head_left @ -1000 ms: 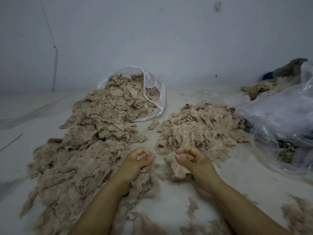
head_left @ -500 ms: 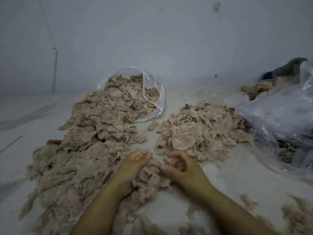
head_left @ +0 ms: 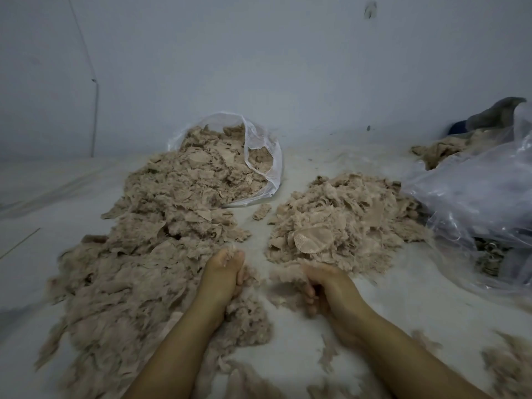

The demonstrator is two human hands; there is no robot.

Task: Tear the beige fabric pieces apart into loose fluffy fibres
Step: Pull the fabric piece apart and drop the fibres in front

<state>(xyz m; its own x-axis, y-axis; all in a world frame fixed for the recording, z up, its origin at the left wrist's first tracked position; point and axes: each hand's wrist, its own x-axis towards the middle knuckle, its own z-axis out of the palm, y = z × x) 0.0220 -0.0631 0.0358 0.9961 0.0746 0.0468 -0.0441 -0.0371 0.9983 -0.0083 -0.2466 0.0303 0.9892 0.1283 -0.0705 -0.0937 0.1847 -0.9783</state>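
Beige fabric scrap (head_left: 283, 279) is pinched in the right hand (head_left: 328, 286); torn fibres (head_left: 230, 250) are held in the left hand (head_left: 226, 272). Tearing is underway; the round woven beige piece (head_left: 312, 239) just beyond is judged next.

Single head-worn view, wide-angle, looked forward and down over the floor (head_left: 331, 335) toward the wall (head_left: 259, 67). Camera sat close above the hands (head_left: 325, 286), forearms entering from the bottom edge. Clear bag (head_left: 259, 145) sat beyond the hands, mid-frame, just before the wall. No second view to overlap.
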